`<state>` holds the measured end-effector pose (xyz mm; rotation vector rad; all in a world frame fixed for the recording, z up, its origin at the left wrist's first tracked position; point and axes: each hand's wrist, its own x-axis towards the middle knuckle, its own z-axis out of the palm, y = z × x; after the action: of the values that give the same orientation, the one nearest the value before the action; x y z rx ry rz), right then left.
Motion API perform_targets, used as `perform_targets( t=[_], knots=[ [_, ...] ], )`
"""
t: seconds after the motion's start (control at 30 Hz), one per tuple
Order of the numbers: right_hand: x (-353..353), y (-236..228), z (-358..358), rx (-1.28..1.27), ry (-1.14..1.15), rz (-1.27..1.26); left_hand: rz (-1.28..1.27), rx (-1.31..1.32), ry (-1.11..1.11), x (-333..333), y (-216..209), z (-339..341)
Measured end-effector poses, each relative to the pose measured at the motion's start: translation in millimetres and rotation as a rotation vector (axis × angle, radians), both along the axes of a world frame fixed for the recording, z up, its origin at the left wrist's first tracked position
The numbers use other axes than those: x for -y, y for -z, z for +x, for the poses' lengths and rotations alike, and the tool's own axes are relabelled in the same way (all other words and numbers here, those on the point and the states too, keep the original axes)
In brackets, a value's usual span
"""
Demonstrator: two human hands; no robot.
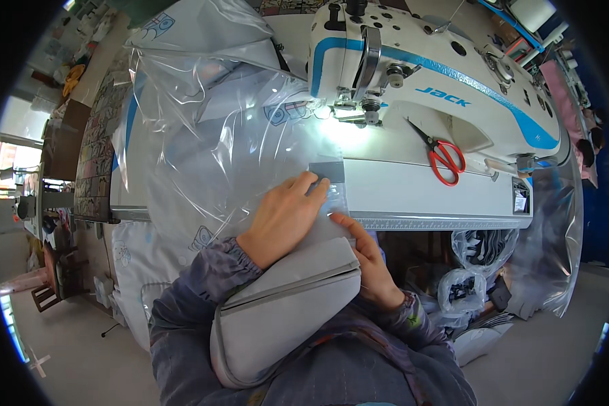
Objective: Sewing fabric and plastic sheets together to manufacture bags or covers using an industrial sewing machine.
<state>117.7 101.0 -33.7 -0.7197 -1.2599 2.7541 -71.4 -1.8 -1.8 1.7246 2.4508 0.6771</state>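
- The left hand (281,216) is pressing its fingertips near a gray strip (327,170) at the clear sheet (199,166)'s edge; its thumb is hiding, so I cannot tell whether it is pinching.
- The right hand (373,267) is extending its forefinger to that edge; whether it is gripping anything, I cannot tell.
- The sheet is covering the left of the table (419,196), running up toward the lit presser foot (358,120).
- A gray fabric piece (287,318) is resting over the lap, below the hands.
- The step in hand seems to be squaring the edge; the next move is probably calling for flat, even layers.
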Motion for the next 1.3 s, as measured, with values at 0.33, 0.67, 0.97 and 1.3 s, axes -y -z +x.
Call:
perform_targets(
  t=[0.33, 0.67, 0.97, 1.3],
  knots=[
    [-16.4, -9.2, -43.2, -0.069, 0.094, -0.070, 0.005, -0.189, -0.012, -29.6, 2.8, -24.4],
    [-41.8, 1.7, -92.3, -0.135, 0.138, -0.165, -0.032, -0.307, 0.035, -63.0, 3.2, -68.7],
    [-29.1, -18.0, -17.8, -0.107, 0.209, -0.005, 0.545, -0.313, -0.338, 78.0, 13.7, -35.7],
    [25.3, -16.2, 26.1, -0.062, -0.104, -0.056, 0.853, 1.382, -0.883, 211.7, 133.6, -19.0]
  ],
)
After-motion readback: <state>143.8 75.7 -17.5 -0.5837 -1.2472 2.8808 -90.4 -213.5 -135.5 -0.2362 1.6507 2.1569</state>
